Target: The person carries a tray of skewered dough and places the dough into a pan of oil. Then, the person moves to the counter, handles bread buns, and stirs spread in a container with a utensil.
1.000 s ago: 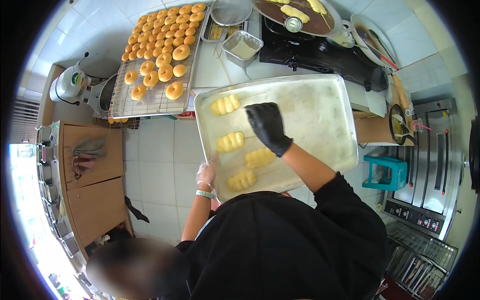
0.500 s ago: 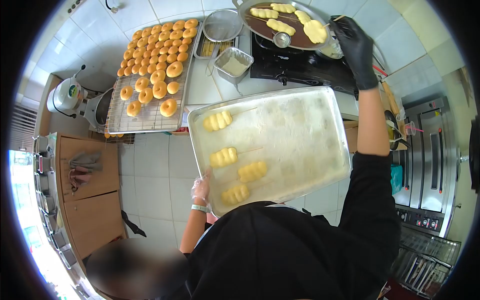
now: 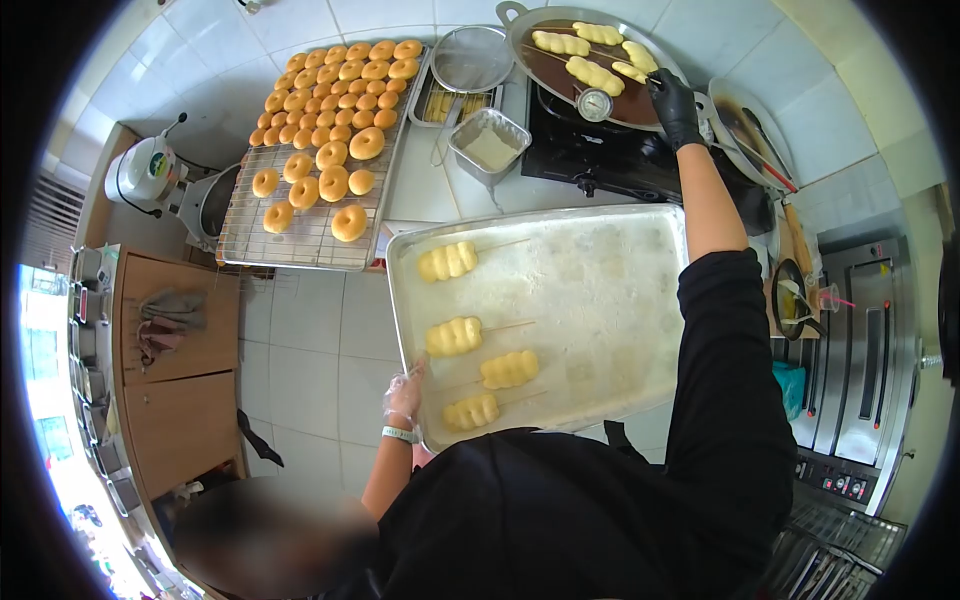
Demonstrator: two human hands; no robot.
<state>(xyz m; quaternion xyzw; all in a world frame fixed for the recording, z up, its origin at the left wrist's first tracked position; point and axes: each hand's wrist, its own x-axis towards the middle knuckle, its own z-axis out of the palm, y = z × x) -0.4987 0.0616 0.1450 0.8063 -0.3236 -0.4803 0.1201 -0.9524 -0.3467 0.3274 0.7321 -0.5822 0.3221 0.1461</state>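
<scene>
My left hand (image 3: 403, 394), in a clear plastic glove, grips the left edge of a large floured baking tray (image 3: 610, 290). Several pale twisted dough pieces on sticks (image 3: 455, 337) lie on the tray's left side. My right hand (image 3: 675, 108), in a black glove, is at the right rim of a wide pan (image 3: 517, 40) of brown oil. Its fingers are closed at the end of a skewered dough piece (image 3: 632, 71), low at the oil; the stick is mostly hidden by the fingers. More skewered dough (image 3: 595, 76) floats in the oil. A round dial thermometer (image 3: 594, 104) sits at the pan's near rim.
The pan stands on a black gas stove (image 3: 570, 150). Left of it are a metal tin of flour (image 3: 490, 150), a sieve (image 3: 472, 58) and a wire rack (image 3: 300, 245) of browned rings. A bowl (image 3: 780, 165) with red-tipped tongs is on the right. Ovens (image 3: 860, 340) stand farther right.
My right hand has moved down and left toward the pan, lowering the skewered dough to the oil. My left hand still grips the tray, which appears slightly lower in view.
</scene>
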